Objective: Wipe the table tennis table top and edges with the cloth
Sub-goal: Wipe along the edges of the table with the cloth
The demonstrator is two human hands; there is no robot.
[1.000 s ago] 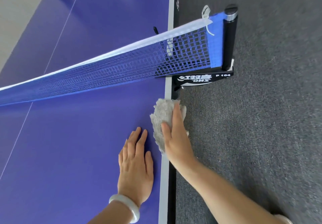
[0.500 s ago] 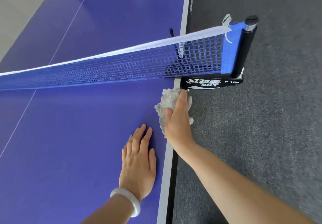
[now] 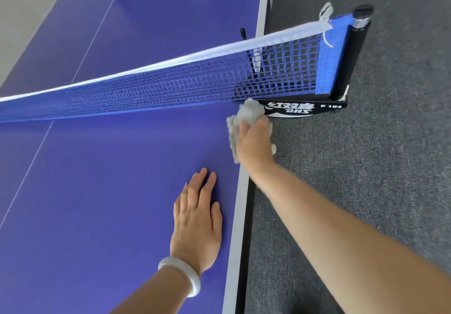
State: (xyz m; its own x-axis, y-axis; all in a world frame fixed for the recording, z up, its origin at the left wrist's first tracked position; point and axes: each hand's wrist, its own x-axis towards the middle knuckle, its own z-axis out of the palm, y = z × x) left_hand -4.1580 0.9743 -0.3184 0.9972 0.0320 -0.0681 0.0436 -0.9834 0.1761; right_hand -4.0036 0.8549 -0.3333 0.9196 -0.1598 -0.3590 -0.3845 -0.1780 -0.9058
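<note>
The blue table tennis table [image 3: 97,191] fills the left of the view, and its white edge line [image 3: 238,216] runs along its right side. A crumpled grey cloth [image 3: 246,116] lies on that edge, right against the black net clamp [image 3: 300,110]. My right hand [image 3: 255,143] holds the cloth down on the edge, its fingers bent over the side and hidden. A bit of cloth shows under the hand on the outer side. My left hand [image 3: 197,223] rests flat on the table top, fingers straight, a little nearer to me and apart from the cloth.
The blue net [image 3: 170,89] with a white top band stretches across the table just beyond the cloth. Its black post [image 3: 351,52] stands off the table's right side. Grey carpet [image 3: 366,191] covers the floor to the right.
My right hand has slid the cloth along the edge away from me until it meets the net clamp, and its fingers now bend over the side. The left hand stays flat.
</note>
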